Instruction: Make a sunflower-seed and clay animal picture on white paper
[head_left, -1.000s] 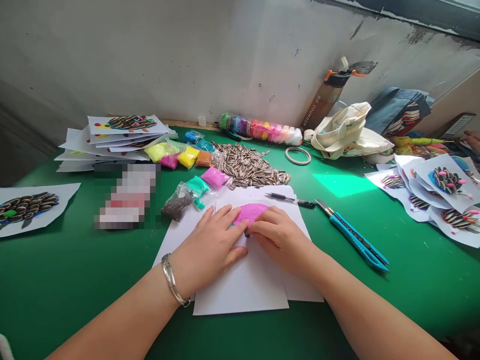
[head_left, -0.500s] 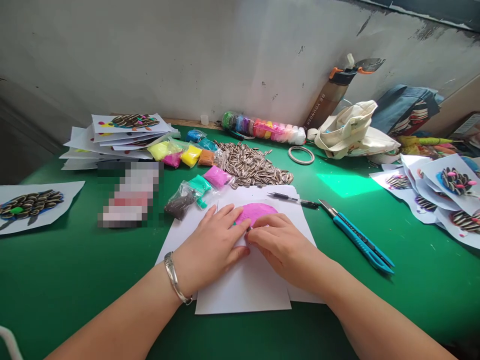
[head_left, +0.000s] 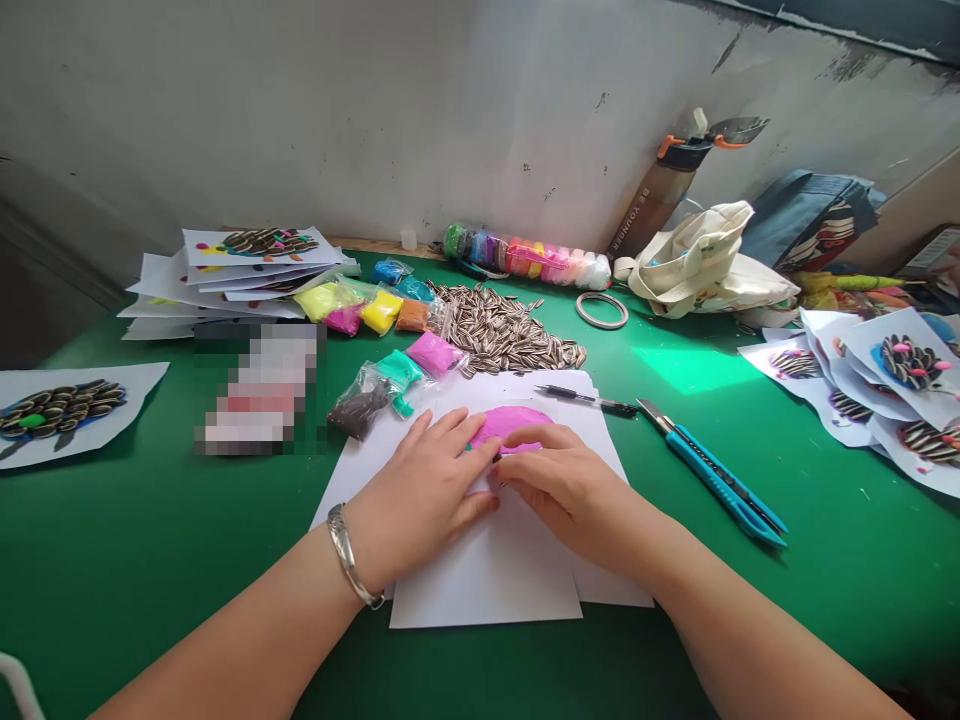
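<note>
A flat pink clay shape (head_left: 511,424) lies on white paper (head_left: 487,590) in front of me, with a bit of green and something small and dark at its lower left edge. My left hand (head_left: 427,485) rests flat on the paper with its fingers spread, the fingertips at the clay's left side. My right hand (head_left: 566,485) is bent over the clay's lower edge, thumb and fingers drawn together near the dark bit. Whatever those fingers may hold is too small to make out.
Behind the paper are sunflower seeds (head_left: 506,330) and bagged clay (head_left: 364,400). A pen (head_left: 585,400) lies on the paper's top edge, a blue cutter (head_left: 724,480) to the right. Seed pictures (head_left: 255,250) are stacked at the back left.
My right hand's fingers have shifted slightly at the clay's lower edge, and its index finger is more arched. My left hand has stayed in place.
</note>
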